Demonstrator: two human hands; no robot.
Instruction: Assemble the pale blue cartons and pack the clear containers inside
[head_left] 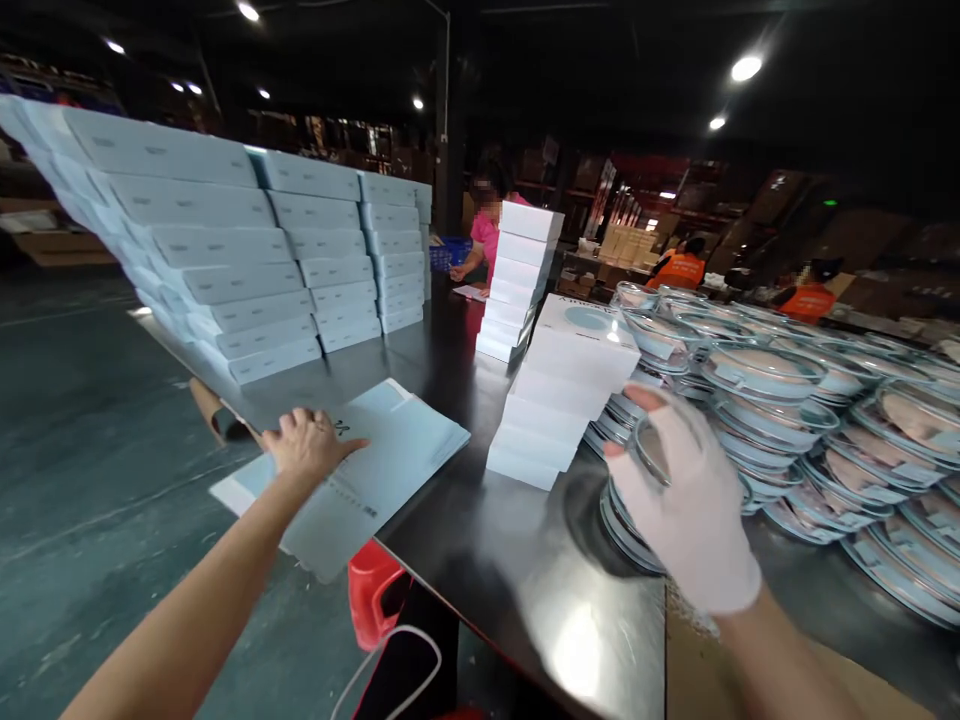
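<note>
My bare left hand (309, 444) lies on a pile of flat, pale blue-white printed cartons or sheets (405, 440) at the table's near left edge. Its thumb is stretched out to the right. On the right, my right hand (682, 490), in a white glove with bare thumb and fingertip, is slightly blurred. Thumb and finger are apart, beside a short stack of round, clear, glass-like dishes or lids (626, 525). Whether it touches them I cannot tell. Between the hands stands a leaning stack of white boxes (551, 405), the top one printed with a blue oval.
A wall of white boxes (247, 260) fills the table's left side. Many stacked round glass-like pieces (765, 370) crowd the right. Another box stack (517, 280) stands farther back, near a person in pink (486, 235). A red stool (371, 590) is below the metal table (517, 560).
</note>
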